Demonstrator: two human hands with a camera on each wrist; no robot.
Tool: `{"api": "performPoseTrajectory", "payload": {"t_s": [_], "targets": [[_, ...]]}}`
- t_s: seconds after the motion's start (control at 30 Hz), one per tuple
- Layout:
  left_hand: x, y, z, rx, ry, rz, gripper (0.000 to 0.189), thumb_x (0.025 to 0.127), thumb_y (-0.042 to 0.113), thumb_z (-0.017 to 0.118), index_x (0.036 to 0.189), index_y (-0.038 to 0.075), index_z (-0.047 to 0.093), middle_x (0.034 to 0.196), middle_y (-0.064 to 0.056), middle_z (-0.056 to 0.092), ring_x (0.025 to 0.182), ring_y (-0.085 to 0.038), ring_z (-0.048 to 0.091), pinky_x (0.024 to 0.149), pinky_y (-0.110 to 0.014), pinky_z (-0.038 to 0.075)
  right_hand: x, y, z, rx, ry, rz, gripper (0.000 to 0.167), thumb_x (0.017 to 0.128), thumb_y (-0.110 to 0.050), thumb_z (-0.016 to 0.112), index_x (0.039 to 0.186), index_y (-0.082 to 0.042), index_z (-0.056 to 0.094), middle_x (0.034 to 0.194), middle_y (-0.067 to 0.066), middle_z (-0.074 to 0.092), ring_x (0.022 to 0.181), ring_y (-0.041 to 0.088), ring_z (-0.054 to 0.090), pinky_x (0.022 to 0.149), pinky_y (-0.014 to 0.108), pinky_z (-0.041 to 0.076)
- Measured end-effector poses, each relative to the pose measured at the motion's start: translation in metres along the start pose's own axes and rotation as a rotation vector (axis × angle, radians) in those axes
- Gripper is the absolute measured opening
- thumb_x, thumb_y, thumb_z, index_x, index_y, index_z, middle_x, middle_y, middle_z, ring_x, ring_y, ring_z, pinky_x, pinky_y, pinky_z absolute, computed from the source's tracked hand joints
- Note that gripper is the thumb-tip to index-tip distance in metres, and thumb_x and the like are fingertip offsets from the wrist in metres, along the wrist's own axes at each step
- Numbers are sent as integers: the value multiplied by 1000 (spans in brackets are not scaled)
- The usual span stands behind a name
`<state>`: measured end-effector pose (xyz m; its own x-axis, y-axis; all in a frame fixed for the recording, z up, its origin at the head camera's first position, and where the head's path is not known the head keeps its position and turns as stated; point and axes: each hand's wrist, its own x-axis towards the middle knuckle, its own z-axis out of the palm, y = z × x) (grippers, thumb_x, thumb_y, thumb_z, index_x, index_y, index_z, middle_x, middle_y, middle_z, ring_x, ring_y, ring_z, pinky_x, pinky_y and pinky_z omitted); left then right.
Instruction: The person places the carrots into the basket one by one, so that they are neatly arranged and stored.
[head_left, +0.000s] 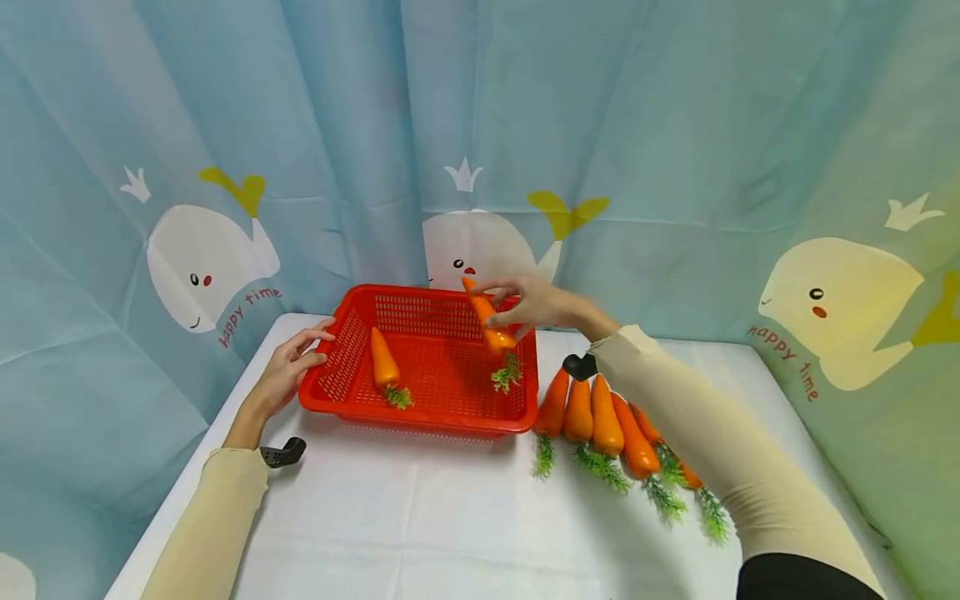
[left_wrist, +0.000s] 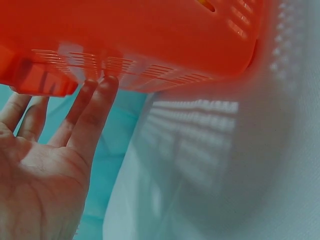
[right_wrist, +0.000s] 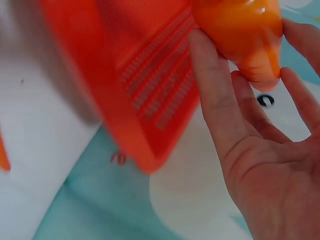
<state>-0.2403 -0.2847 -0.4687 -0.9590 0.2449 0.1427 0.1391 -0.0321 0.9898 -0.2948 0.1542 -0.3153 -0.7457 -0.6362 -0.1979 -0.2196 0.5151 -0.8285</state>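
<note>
Over the right end of a red plastic basket (head_left: 420, 422), my right hand (head_left: 538, 302) pinches an orange toy carrot (head_left: 486, 312) between thumb and fingers. Its green leafy top hangs downward. The right wrist view shows the carrot's narrowing end (right_wrist: 255, 55) between the fingertips. My left hand (head_left: 279, 372) touches the basket's left side, and its straight fingers (left_wrist: 95, 112) lie against the slotted wall in the left wrist view. Inside the basket, toward the left, lies another carrot (head_left: 384, 360) with its leaves pointing to the near side.
Several more carrots (head_left: 606, 425) lie fanned out on the white table (head_left: 420, 517), right of the basket and partly under my right forearm. A blue curtain (head_left: 337, 125) printed with white whales hangs directly behind the table and along both sides.
</note>
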Motion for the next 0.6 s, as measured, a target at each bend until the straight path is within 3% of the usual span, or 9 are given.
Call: {"api": "performPoseTrajectory", "payload": {"t_s": [0.2, 0.37, 0.6], "targets": [[-1, -1, -1, 7, -3, -3, 28, 103, 1, 50, 130, -7, 51, 167, -9, 28, 144, -24, 31, 93, -26, 56, 27, 0, 21, -31, -12, -22, 60, 94, -16, 76, 150, -18, 54, 140, 14, 55, 120, 30, 58, 77, 48, 63], [-2, -2, -3, 2, -6, -1, 27, 103, 1, 50, 129, -5, 52, 168, -9, 27, 145, -25, 31, 92, -25, 56, 48, -4, 36, -31, -27, -39, 61, 93, -18, 77, 150, -20, 54, 140, 10, 55, 120, 30, 56, 77, 47, 63], [0, -1, -2, -12, -6, -14, 27, 104, 2, 51, 130, -5, 52, 168, -8, 26, 141, -21, 36, 91, -27, 57, 77, 4, 60, 37, -69, -26, 62, 95, -15, 74, 152, -11, 49, 135, 18, 56, 118, 31, 56, 80, 46, 62]]}}
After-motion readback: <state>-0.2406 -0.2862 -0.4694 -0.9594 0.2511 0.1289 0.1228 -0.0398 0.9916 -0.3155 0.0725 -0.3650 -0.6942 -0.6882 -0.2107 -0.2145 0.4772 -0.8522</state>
